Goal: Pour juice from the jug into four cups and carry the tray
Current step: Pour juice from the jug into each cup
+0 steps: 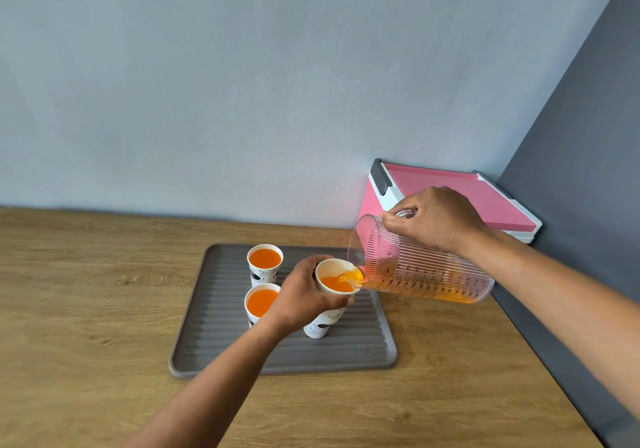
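A grey ribbed tray (pixel 349 347) lies on the wooden table (pixel 86 309). Two white patterned paper cups full of orange juice stand on its left part, one at the back (pixel 265 264) and one nearer (pixel 260 304). My left hand (pixel 301 297) grips a third cup (pixel 327 321) near its rim and holds it tilted over the tray. My right hand (pixel 436 219) holds the clear ribbed jug (pixel 426 273) by its handle, tipped to the left. Juice runs from its spout into the held cup, which is partly filled. No fourth cup is in sight.
A pink box with white edges and a grey handle (pixel 450 191) stands in the back right corner, just behind the jug. A light blue wall runs along the back and a dark grey wall along the right.
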A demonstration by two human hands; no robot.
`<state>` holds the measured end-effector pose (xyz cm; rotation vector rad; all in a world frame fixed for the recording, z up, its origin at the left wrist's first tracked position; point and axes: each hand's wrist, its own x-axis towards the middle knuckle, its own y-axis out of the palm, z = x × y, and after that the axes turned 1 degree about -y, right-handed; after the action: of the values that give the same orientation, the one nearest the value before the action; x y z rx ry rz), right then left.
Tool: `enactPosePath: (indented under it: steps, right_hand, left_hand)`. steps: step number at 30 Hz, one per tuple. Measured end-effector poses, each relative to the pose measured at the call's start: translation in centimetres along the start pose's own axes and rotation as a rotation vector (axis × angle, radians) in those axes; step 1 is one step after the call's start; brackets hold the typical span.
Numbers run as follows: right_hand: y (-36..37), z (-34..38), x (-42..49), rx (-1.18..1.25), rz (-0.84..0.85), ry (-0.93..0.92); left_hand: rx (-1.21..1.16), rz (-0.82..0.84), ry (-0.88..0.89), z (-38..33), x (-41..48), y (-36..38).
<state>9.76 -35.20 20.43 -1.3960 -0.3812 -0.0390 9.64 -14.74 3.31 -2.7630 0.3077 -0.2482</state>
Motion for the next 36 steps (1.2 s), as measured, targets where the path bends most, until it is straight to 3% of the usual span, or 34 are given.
enactPosePath:
  steps: [36]
  right_hand:
    - [-0.5,0.0,-0.3,-0.016,0.008,0.014]
  left_hand:
    - [-0.064,0.013,-0.055,-1.4,-1.0,0.4]
